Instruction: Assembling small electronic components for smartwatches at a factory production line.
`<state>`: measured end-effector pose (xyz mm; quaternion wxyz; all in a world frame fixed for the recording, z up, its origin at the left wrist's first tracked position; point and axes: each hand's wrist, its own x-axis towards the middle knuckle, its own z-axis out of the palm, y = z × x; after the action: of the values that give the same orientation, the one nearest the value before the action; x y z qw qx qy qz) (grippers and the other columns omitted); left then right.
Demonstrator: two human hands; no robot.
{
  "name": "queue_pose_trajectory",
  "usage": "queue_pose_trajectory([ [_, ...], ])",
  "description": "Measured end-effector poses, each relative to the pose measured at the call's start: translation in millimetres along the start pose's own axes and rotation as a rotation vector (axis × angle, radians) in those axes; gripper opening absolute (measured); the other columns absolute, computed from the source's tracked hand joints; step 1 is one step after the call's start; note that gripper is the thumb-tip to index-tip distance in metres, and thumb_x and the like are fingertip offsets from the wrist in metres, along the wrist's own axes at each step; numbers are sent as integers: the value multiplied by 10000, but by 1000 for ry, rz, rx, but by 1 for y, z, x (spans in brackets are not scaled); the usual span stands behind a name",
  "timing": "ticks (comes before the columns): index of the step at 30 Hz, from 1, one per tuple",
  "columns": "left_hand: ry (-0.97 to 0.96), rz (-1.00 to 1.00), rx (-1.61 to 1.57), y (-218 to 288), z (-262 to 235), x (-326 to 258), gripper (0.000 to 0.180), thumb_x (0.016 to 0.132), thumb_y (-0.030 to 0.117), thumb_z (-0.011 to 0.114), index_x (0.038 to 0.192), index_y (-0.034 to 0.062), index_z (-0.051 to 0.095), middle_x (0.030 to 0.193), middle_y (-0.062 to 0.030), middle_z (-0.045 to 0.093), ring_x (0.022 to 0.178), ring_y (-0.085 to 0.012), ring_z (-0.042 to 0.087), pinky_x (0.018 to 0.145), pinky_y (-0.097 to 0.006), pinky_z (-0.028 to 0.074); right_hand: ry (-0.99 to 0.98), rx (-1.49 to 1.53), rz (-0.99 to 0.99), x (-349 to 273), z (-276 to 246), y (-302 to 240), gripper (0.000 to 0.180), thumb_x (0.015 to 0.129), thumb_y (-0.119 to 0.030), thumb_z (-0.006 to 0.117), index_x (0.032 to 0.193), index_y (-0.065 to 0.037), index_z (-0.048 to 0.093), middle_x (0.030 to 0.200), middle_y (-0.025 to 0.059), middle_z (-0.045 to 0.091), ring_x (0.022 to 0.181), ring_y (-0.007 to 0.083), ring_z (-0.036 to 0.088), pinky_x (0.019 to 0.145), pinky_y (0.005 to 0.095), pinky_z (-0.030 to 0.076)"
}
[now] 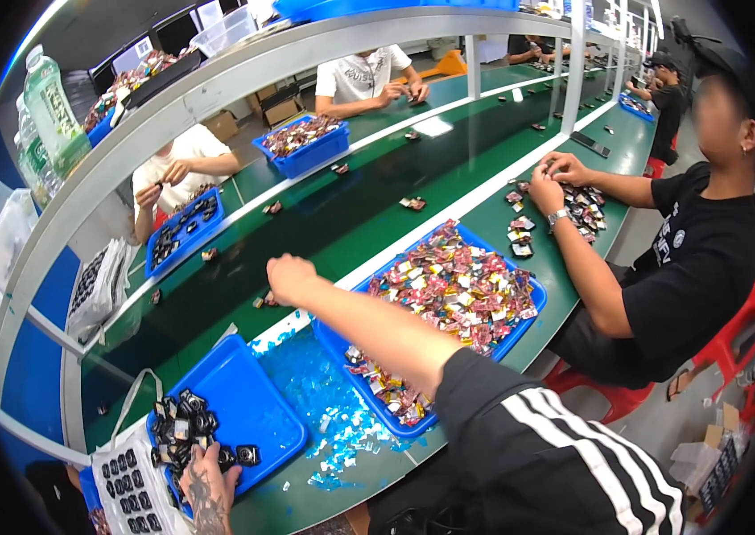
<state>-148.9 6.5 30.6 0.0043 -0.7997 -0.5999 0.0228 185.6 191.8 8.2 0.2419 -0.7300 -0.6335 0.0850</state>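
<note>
My left hand, tattooed on its back, reaches into the near-left blue tray. Its fingers and thumb curl around a small black square part beside a heap of similar black parts. Stretched out over the green conveyor belt is my right hand, its fingers drawn together; whatever they hold, if anything, is hidden. Just below that hand, a small packet lies on the belt. Under my right forearm stands a big blue tray heaped with small red, white and yellow packets.
Blue and white scraps litter the table between the trays. A white sheet with rows of black parts lies at the left. Co-workers sit across the belt and at my right, beside loose packets. A metal frame arches over the belt.
</note>
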Motion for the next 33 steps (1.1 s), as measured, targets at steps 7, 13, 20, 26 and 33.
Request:
queue_pose_trajectory([
  [7,254,223,172,0,15,19,205,789,149,647,863,-9,540,919,-208,632,876,-369,626,729,-471,493,-236,-221,-305,-37,-138,86,137,769,-172,598,791,-74,691,794,147,680,830,330,671,759,434,526],
  [13,128,244,-578,36,2,45,150,881,27,537,1008,0,612,873,-187,659,768,-322,666,653,-385,523,-311,-38,-151,-131,-180,171,179,779,-196,725,789,-27,670,689,93,653,653,205,643,631,337,509],
  [20,-226,88,-1755,96,-7,70,319,960,133,561,1228,-35,521,985,-199,673,689,-147,658,604,-281,585,91,73,-32,-166,-168,165,83,860,-74,659,889,1,637,751,93,664,686,148,616,630,310,488],
  [26,-229,217,-1901,104,4,71,346,958,83,527,1294,8,487,1064,-154,621,717,-118,602,670,-290,555,275,316,-113,-195,-160,99,57,874,-11,624,906,29,647,845,90,661,729,138,633,696,275,534],
  [33,-36,222,-1779,90,27,57,278,957,77,516,1229,34,479,994,-124,606,699,-118,587,644,-265,547,103,-36,-120,-166,-167,124,144,830,-107,677,926,0,665,778,143,660,712,280,651,652,367,509],
])
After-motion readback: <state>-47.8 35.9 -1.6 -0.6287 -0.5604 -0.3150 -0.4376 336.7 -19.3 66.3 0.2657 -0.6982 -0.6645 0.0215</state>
